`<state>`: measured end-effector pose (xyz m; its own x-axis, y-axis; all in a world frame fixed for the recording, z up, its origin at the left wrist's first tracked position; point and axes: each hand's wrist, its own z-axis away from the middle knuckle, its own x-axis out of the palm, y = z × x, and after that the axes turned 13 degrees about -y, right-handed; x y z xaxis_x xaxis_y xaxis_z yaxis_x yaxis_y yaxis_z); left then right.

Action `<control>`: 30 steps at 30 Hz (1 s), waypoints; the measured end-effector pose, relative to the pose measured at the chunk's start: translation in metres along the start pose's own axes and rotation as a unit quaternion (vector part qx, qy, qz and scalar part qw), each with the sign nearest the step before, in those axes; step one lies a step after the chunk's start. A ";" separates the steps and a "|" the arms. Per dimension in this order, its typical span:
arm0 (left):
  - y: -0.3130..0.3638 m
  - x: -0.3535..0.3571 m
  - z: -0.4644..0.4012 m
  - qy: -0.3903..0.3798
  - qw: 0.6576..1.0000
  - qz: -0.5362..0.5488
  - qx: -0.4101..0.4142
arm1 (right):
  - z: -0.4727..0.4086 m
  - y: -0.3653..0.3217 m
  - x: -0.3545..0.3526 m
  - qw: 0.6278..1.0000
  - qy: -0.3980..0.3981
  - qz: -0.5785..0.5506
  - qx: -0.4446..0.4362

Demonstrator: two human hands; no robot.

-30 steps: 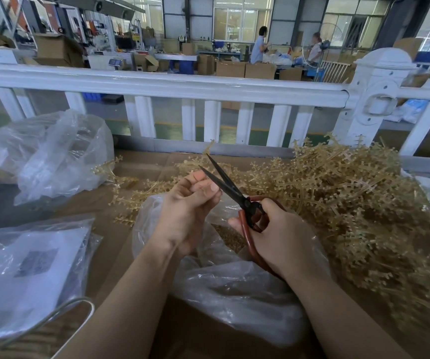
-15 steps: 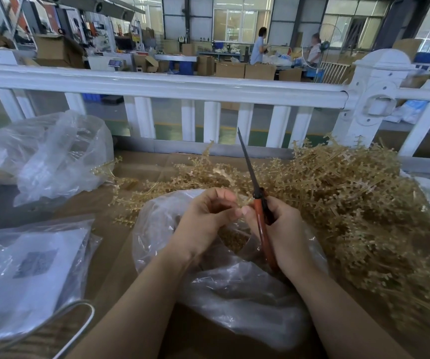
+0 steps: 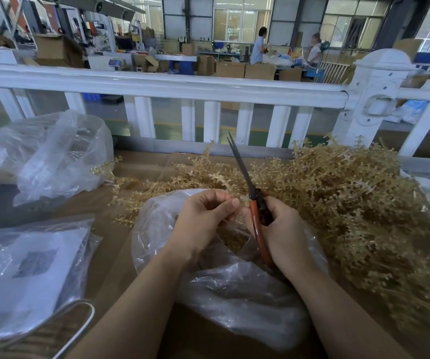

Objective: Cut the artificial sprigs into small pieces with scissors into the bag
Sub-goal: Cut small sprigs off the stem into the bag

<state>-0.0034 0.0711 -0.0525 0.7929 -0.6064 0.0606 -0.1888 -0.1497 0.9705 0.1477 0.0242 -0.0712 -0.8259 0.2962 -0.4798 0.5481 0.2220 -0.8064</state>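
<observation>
Plastic film: the clear bag (image 3: pixel 234 288) lies at the near middle of the tabletop (image 3: pixel 120 257), its mouth gathered under both your hands, with cut brown bits showing inside just below your fingers.
Sprigs: the tan heap of artificial sprigs (image 3: pixel 351 203) covers the right half of the tabletop up to the far edge, touching the bag's right side.
Left hand: your left hand (image 3: pixel 203 224) is curled, fingertips pinched together above the bag's mouth; whether a sprig stub is in the pinch I cannot tell.
Right hand: your right hand (image 3: pixel 284 234) grips the red handles of the scissors (image 3: pixel 250 193), blades together and pointing up and away toward the white railing (image 3: pixel 157 85).
Step in hand: likely between cuts, feeding or fetching the next sprig.
How to do it well: keep the cut point directly over the bag's mouth so pieces drop in, not onto the tabletop; hold the sprig close to the blades but keep fingertips clear of the closing edge; take short snips.
Risk: the mouth looks slack and may fold shut, so spread it before cutting.
Change from a second ago: the blades were spread and slanted left beside your left hand; they have since closed and swung upright.
Change, hands: your left hand has dropped closer to the bag and meets your right.
</observation>
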 end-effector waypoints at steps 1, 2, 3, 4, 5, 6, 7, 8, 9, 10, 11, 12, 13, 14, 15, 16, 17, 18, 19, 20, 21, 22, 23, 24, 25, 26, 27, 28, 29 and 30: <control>-0.001 -0.001 0.000 0.006 1.000 -0.006 0.000 | 0.000 -0.001 0.000 1.000 0.005 0.007 0.004; -0.002 -0.001 0.000 0.016 1.000 -0.009 0.000 | 0.000 -0.001 -0.001 1.000 0.010 0.015 0.007; -0.003 -0.002 -0.001 0.028 1.000 -0.005 0.000 | 0.001 -0.001 -0.001 1.000 0.016 0.024 0.010; -0.002 -0.002 -0.001 0.042 0.999 0.004 -0.001 | 0.001 -0.001 -0.001 0.999 0.021 0.035 0.012; -0.001 -0.002 -0.001 0.055 0.998 0.017 -0.001 | 0.001 -0.002 -0.002 0.998 0.027 0.051 0.013; 0.000 -0.002 -0.001 0.065 0.997 0.032 0.001 | 0.002 -0.002 -0.002 0.997 0.031 0.073 0.009; 0.000 -0.002 -0.002 0.074 0.996 0.047 0.006 | 0.003 -0.003 -0.003 0.994 0.035 0.099 0.002; 0.002 -0.003 -0.002 0.080 0.995 0.062 0.013 | 0.004 -0.004 -0.003 0.992 0.036 0.124 -0.005; 0.003 -0.003 -0.002 0.084 0.994 0.073 0.022 | 0.004 -0.005 -0.003 0.989 0.036 0.146 -0.010; 0.003 -0.004 -0.002 0.087 0.993 0.078 0.031 | 0.005 -0.005 -0.004 0.986 0.033 0.162 -0.012; 0.004 -0.005 -0.002 0.088 0.992 0.079 0.039 | 0.005 -0.004 -0.004 0.984 0.027 0.177 -0.012; 0.004 -0.005 -0.002 0.091 0.992 0.079 0.046 | 0.004 -0.004 -0.004 0.981 0.018 0.193 -0.010; 0.004 -0.006 -0.003 0.095 0.991 0.082 0.050 | 0.004 -0.003 -0.004 0.978 0.008 0.210 -0.009; 0.003 -0.007 -0.003 0.101 0.990 0.083 0.053 | 0.004 -0.002 -0.004 0.973 -0.001 0.229 -0.008; 0.003 -0.008 -0.004 0.106 0.989 0.081 0.056 | 0.003 -0.002 -0.005 0.969 -0.007 0.247 -0.010; 0.002 -0.010 -0.004 0.109 0.989 0.078 0.059 | 0.003 -0.002 -0.005 0.965 -0.009 0.260 -0.010; 0.002 -0.011 -0.004 0.108 0.989 0.077 0.063 | 0.003 -0.002 -0.005 0.963 -0.011 0.268 -0.009; 0.001 -0.012 -0.004 0.105 0.989 0.078 0.067 | 0.003 -0.002 -0.005 0.962 -0.014 0.271 -0.005; 0.000 -0.012 -0.004 0.100 0.989 0.081 0.070 | 0.003 -0.003 -0.005 0.962 -0.017 0.271 0.000; 0.000 -0.013 -0.004 0.096 0.989 0.082 0.072 | 0.003 -0.003 -0.006 0.962 -0.020 0.271 0.006; 0.000 -0.014 -0.004 0.091 0.990 0.083 0.074 | 0.003 -0.003 -0.006 0.962 -0.024 0.273 0.011; 0.000 -0.014 -0.004 0.087 0.990 0.084 0.076 | 0.003 -0.002 -0.007 0.961 -0.026 0.276 0.015; 0.001 -0.014 -0.004 0.083 0.990 0.085 0.078 | 0.003 -0.002 -0.008 0.960 -0.027 0.278 0.017; 0.001 -0.013 -0.004 0.080 0.990 0.088 0.079 | 0.004 -0.001 -0.008 0.959 -0.027 0.281 0.015; 0.002 -0.013 -0.003 0.076 0.989 0.094 0.081 | 0.004 -0.001 -0.008 0.958 -0.026 0.285 0.012; 0.002 -0.013 -0.003 0.071 0.989 0.100 0.082 | 0.004 0.000 -0.007 0.957 -0.025 0.289 0.011; 0.003 -0.012 -0.002 0.066 0.989 0.106 0.082 | 0.004 0.001 -0.007 0.956 -0.023 0.292 0.012; 0.004 -0.012 -0.002 0.061 0.988 0.113 0.081 | 0.003 0.001 -0.008 0.956 -0.022 0.294 0.014; 0.004 -0.011 -0.002 0.059 0.988 0.120 0.078 | 0.004 0.001 -0.008 0.955 -0.022 0.294 0.016; 0.005 -0.011 -0.002 0.058 0.987 0.126 0.075 | 0.004 0.001 -0.008 0.955 -0.023 0.295 0.017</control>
<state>-0.0120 0.0783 -0.0480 0.7692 -0.5466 0.3311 -0.4658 -0.1247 0.8761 0.1548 0.0185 -0.0694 -0.3795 0.3200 -0.8681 0.9161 -0.0014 -0.4010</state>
